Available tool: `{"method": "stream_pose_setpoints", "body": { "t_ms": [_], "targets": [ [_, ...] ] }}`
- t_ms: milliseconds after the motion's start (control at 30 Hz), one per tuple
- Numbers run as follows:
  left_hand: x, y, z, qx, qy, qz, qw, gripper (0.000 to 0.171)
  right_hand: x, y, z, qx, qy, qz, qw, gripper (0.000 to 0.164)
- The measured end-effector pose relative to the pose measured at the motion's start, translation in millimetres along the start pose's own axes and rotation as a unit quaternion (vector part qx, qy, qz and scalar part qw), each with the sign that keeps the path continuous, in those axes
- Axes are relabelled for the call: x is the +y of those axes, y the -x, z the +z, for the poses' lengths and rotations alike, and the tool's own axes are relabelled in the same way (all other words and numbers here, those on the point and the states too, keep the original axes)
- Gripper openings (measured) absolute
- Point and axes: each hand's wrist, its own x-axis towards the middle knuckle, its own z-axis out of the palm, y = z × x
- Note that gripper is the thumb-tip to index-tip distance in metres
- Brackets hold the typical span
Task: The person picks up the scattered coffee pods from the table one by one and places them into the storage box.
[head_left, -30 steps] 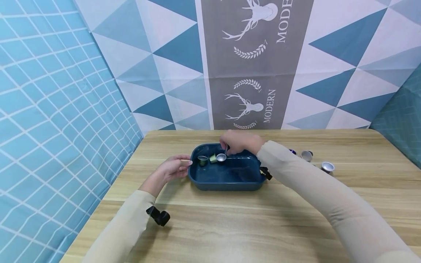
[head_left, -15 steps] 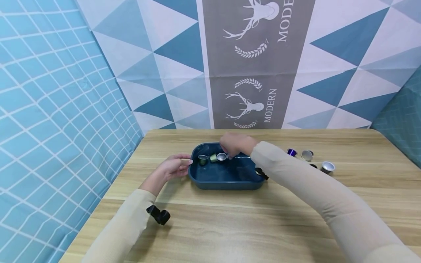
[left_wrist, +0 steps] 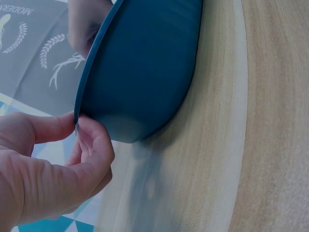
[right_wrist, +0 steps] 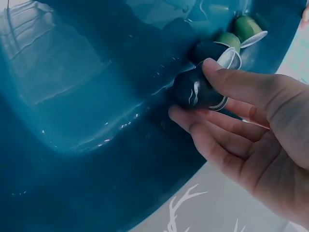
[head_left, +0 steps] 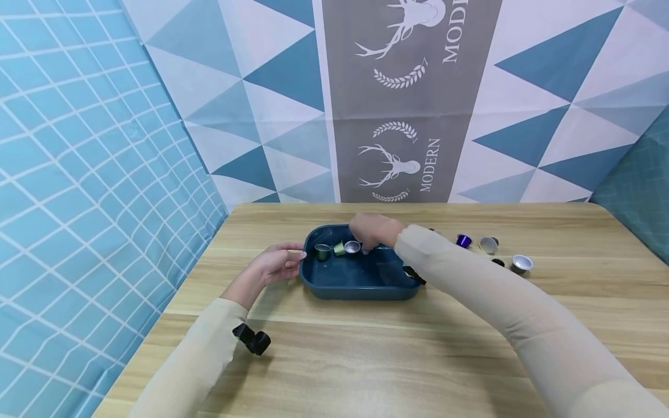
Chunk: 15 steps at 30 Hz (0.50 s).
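A dark blue tray (head_left: 360, 293) with raised walls stands on the table. My left hand (head_left: 279, 264) pinches its left rim between thumb and fingers, plain in the left wrist view. Inside the tray, my right hand (head_left: 373, 229) holds a black coffee capsule (right_wrist: 193, 89) between thumb and fingers. Beside that one lie another dark capsule (right_wrist: 206, 52) with a silver lid, a light green capsule (head_left: 339, 249) and a darker green capsule (head_left: 322, 252). From the head view, the held capsule is mostly hidden by the hand.
On the wooden table (head_left: 334, 354), right of the tray, are a purple-blue capsule (head_left: 463, 240), a grey capsule (head_left: 488, 245), a silver-lidded capsule (head_left: 521, 264) and a black capsule (head_left: 499, 262). My right forearm crosses in front of part of this area. A patterned cloth (head_left: 282, 104) hangs behind the table.
My right hand has lowered slightly into the tray with the capsule, and its forearm has shifted left, uncovering more capsules on the table. The left hand keeps its grip on the rim.
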Motion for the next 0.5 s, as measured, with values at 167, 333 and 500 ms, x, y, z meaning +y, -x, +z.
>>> {"method": "stream_pose_setpoints", "body": {
  "t_ms": [167, 333, 500],
  "targets": [
    [0.7, -0.7, -0.3, 0.0, -0.003, 0.001, 1.0, 0.045, -1.9, 0.2, -0.9, 0.012, 0.003, -0.01, 1.0, 0.048],
    [-0.2, -2.0, -0.3, 0.003, -0.01, -0.001, 0.9999, 0.044, -4.0, 1.9, -2.4, 0.016, 0.0, -0.012, 1.0, 0.05],
    [0.4, 0.2, 0.5, 0.004, -0.013, -0.001, 0.9999, 0.044, -3.8, 4.0, -5.4, 0.006, -0.002, -0.015, 1.0, 0.052]
  ]
}}
